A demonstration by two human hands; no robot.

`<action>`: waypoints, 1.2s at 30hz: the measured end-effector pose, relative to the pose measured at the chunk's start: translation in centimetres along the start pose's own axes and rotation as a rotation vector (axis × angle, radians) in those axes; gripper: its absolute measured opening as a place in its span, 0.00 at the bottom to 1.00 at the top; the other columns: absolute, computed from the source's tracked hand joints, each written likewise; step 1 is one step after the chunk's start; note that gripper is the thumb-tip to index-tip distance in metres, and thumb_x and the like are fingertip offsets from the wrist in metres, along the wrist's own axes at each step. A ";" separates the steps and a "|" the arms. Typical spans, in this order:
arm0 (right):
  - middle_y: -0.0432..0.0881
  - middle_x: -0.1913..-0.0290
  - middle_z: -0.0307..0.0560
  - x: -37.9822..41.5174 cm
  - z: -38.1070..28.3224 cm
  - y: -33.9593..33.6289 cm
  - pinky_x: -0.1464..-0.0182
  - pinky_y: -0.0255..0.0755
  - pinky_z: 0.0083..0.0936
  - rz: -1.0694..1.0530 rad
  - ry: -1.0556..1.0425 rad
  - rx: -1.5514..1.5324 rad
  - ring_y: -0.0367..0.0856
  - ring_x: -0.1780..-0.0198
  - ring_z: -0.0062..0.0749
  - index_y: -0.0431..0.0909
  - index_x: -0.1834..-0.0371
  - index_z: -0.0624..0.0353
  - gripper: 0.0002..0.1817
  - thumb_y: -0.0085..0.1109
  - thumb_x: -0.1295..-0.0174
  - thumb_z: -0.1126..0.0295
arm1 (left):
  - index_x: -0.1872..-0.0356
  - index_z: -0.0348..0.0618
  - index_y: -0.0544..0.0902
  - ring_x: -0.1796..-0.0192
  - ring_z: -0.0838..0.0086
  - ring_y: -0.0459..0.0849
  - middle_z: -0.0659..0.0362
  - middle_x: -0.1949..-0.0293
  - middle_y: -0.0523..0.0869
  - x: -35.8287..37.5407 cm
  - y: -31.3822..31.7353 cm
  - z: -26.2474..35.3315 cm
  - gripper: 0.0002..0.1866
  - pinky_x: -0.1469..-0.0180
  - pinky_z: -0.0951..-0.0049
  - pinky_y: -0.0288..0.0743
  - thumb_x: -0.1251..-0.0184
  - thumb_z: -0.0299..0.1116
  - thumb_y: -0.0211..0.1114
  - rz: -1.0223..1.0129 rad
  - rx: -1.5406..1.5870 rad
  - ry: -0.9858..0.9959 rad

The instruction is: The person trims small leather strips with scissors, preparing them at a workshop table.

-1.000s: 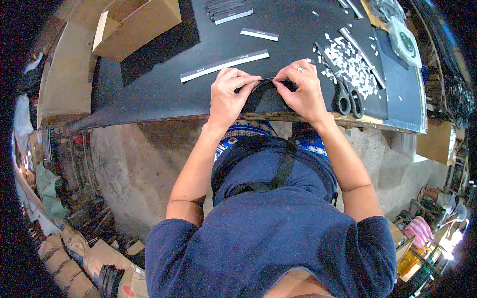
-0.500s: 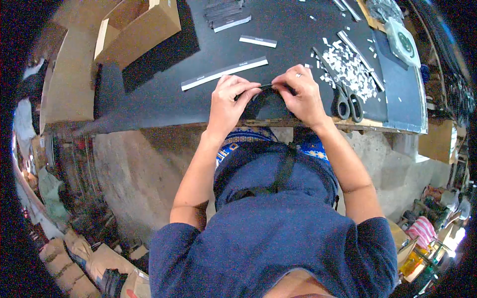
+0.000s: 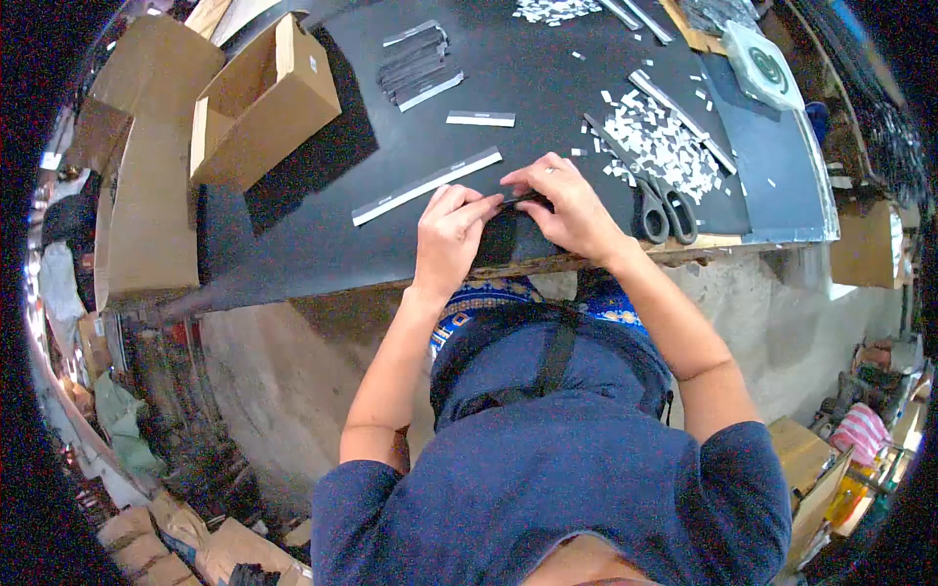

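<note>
Over the front of the dark tabletop, my left hand (image 3: 449,236) pinches one end of a thin black strip (image 3: 515,198). The fingers of my right hand (image 3: 565,213) close on its other end, and a ring shows on one finger. Most of the strip is hidden by the fingertips. Just beyond my left hand lies a long white-and-dark label strip (image 3: 427,186), with a shorter label strip (image 3: 481,119) farther back. To the right of my right hand rest dark-handled scissors (image 3: 666,207), their blades pointing away beside a heap of small white cut pieces (image 3: 660,146).
A bundle of dark strips (image 3: 422,66) lies at the back. An open cardboard box (image 3: 278,122) stands on the left. More white pieces (image 3: 552,10) are at the far edge, and a clear plastic package (image 3: 762,63) sits at the back right.
The view has shifted, so the tabletop and its contents sit lower in the frame. My hands have drawn slightly closer together, still pinching the black strip.
</note>
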State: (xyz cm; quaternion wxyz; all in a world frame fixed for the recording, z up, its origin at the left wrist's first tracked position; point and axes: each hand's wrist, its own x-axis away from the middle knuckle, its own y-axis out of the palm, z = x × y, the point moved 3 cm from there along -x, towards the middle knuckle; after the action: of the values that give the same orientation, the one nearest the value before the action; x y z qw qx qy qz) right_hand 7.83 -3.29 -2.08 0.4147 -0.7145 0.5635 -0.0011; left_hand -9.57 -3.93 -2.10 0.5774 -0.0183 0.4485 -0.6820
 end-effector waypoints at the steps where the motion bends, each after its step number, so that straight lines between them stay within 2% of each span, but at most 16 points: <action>1: 0.80 0.68 0.45 0.2 -0.1 -0.1 0.51 0.69 0.37 0.009 0.003 0.001 0.76 0.56 0.45 0.78 0.55 0.57 0.17 0.61 0.50 0.81 | 0.63 0.40 0.88 0.65 0.66 0.80 0.56 0.72 0.81 -0.1 -0.1 0.0 0.10 0.62 0.70 0.75 0.48 0.20 0.68 0.013 0.030 -0.026; 2: 0.81 0.67 0.45 0.3 -0.1 -0.2 0.51 0.70 0.35 0.014 0.060 -0.024 0.78 0.56 0.42 0.78 0.54 0.57 0.17 0.62 0.49 0.80 | 0.63 0.40 0.88 0.65 0.66 0.80 0.56 0.72 0.81 0.0 -0.1 0.2 0.10 0.62 0.70 0.75 0.48 0.20 0.68 0.008 0.030 -0.019; 4: 0.82 0.66 0.45 0.3 -0.5 -0.9 0.51 0.71 0.33 0.025 0.119 -0.049 0.80 0.57 0.40 0.78 0.53 0.57 0.18 0.63 0.48 0.80 | 0.61 0.41 0.89 0.66 0.74 0.83 0.58 0.69 0.85 -0.3 -0.3 0.4 0.09 0.61 0.76 0.75 0.45 0.24 0.70 -0.073 0.222 -0.298; 6: 0.84 0.64 0.45 0.5 -0.5 -1.8 0.53 0.74 0.27 0.019 0.327 -0.339 0.83 0.59 0.33 0.78 0.49 0.58 0.19 0.64 0.47 0.78 | 0.61 0.40 0.89 0.65 0.76 0.82 0.59 0.69 0.86 -0.6 -0.3 0.4 0.09 0.60 0.78 0.74 0.44 0.25 0.71 -0.138 0.312 -0.369; 7: 0.86 0.64 0.45 0.6 -0.2 -2.2 0.57 0.74 0.22 0.048 0.289 -0.351 0.84 0.61 0.26 0.77 0.47 0.59 0.21 0.65 0.46 0.77 | 0.60 0.39 0.89 0.65 0.79 0.82 0.60 0.68 0.86 -0.6 -0.2 0.2 0.09 0.60 0.79 0.74 0.44 0.25 0.71 -0.201 0.403 -0.447; 10: 0.86 0.68 0.40 0.9 -0.4 -3.8 0.59 0.73 0.20 0.056 0.473 -0.533 0.81 0.64 0.18 0.77 0.47 0.59 0.21 0.65 0.47 0.77 | 0.62 0.36 0.88 0.65 0.79 0.82 0.62 0.68 0.87 -0.8 0.2 0.5 0.08 0.59 0.80 0.74 0.43 0.25 0.71 -0.301 0.504 -0.535; 14: 0.85 0.69 0.40 1.9 0.4 -4.9 0.62 0.72 0.17 0.041 0.505 -0.514 0.80 0.66 0.17 0.76 0.46 0.60 0.23 0.66 0.47 0.77 | 0.60 0.35 0.87 0.66 0.79 0.84 0.61 0.66 0.87 -1.5 1.1 1.4 0.09 0.60 0.79 0.77 0.41 0.27 0.71 -0.431 0.731 -0.630; 17: 0.84 0.69 0.40 2.5 0.0 -5.6 0.63 0.72 0.17 0.109 0.498 -0.576 0.80 0.66 0.17 0.75 0.46 0.61 0.23 0.66 0.47 0.77 | 0.58 0.34 0.86 0.66 0.77 0.86 0.58 0.66 0.88 -2.3 2.0 2.6 0.11 0.62 0.79 0.79 0.38 0.29 0.70 -0.445 0.825 -0.706; 22: 0.84 0.69 0.40 2.9 0.0 -6.0 0.63 0.73 0.19 0.134 0.473 -0.537 0.81 0.66 0.17 0.76 0.47 0.61 0.21 0.64 0.46 0.77 | 0.58 0.35 0.86 0.67 0.76 0.87 0.57 0.66 0.88 -3.0 4.2 3.1 0.11 0.64 0.79 0.80 0.36 0.31 0.69 -0.455 0.852 -0.690; 24: 0.84 0.67 0.45 3.2 0.2 -6.6 0.62 0.75 0.24 0.155 0.482 -0.477 0.83 0.65 0.25 0.77 0.48 0.61 0.20 0.65 0.46 0.76 | 0.58 0.35 0.86 0.67 0.76 0.87 0.57 0.66 0.89 -3.3 4.6 3.2 0.11 0.64 0.79 0.80 0.36 0.31 0.69 -0.471 0.844 -0.671; 25: 0.84 0.67 0.45 3.4 0.2 -7.2 0.62 0.75 0.24 0.159 0.483 -0.473 0.83 0.65 0.25 0.77 0.48 0.61 0.20 0.65 0.46 0.76 | 0.58 0.35 0.86 0.67 0.75 0.87 0.56 0.66 0.89 -3.4 4.7 3.1 0.11 0.64 0.78 0.80 0.36 0.32 0.69 -0.476 0.871 -0.696; 27: 0.84 0.64 0.51 4.1 -0.3 -9.7 0.57 0.76 0.31 0.194 0.367 0.046 0.84 0.60 0.39 0.78 0.51 0.60 0.18 0.66 0.46 0.73 | 0.59 0.36 0.86 0.67 0.75 0.87 0.56 0.66 0.89 -3.8 4.9 2.9 0.11 0.65 0.78 0.80 0.36 0.33 0.69 -0.478 0.900 -0.719; 28: 0.81 0.59 0.55 4.7 -0.3 -10.8 0.51 0.74 0.38 0.149 0.348 0.239 0.80 0.53 0.51 0.77 0.54 0.59 0.16 0.65 0.46 0.72 | 0.59 0.36 0.86 0.68 0.75 0.87 0.55 0.66 0.89 -4.0 4.9 2.7 0.11 0.65 0.77 0.80 0.37 0.33 0.69 -0.472 0.917 -0.771; 29: 0.80 0.57 0.56 5.7 -0.8 -11.9 0.48 0.72 0.41 0.083 0.443 0.467 0.78 0.50 0.54 0.76 0.56 0.61 0.16 0.66 0.47 0.71 | 0.59 0.37 0.86 0.68 0.74 0.88 0.55 0.66 0.89 -4.1 5.0 2.5 0.11 0.66 0.77 0.80 0.37 0.34 0.69 -0.465 0.935 -0.824; 31: 0.79 0.56 0.59 7.5 -0.3 -12.9 0.51 0.73 0.44 -0.048 0.491 0.532 0.77 0.51 0.55 0.72 0.52 0.62 0.21 0.67 0.48 0.70 | 0.59 0.37 0.85 0.68 0.74 0.88 0.55 0.66 0.89 -4.5 5.0 2.5 0.11 0.66 0.77 0.80 0.37 0.34 0.69 -0.461 0.971 -0.855; 36: 0.80 0.63 0.56 8.6 1.9 -12.0 0.56 0.71 0.42 -0.042 0.522 0.536 0.79 0.57 0.53 0.70 0.47 0.59 0.28 0.71 0.52 0.70 | 0.59 0.36 0.85 0.69 0.74 0.87 0.54 0.67 0.88 -5.2 6.3 2.5 0.11 0.65 0.77 0.81 0.37 0.34 0.69 -0.462 1.045 -0.904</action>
State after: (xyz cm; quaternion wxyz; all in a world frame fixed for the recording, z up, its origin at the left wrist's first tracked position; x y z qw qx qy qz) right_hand 21.51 -8.86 -0.18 0.4293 -0.5676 0.6154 -0.3389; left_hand -1.57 -0.78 -2.00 0.4809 -0.1144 -0.2331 -0.8374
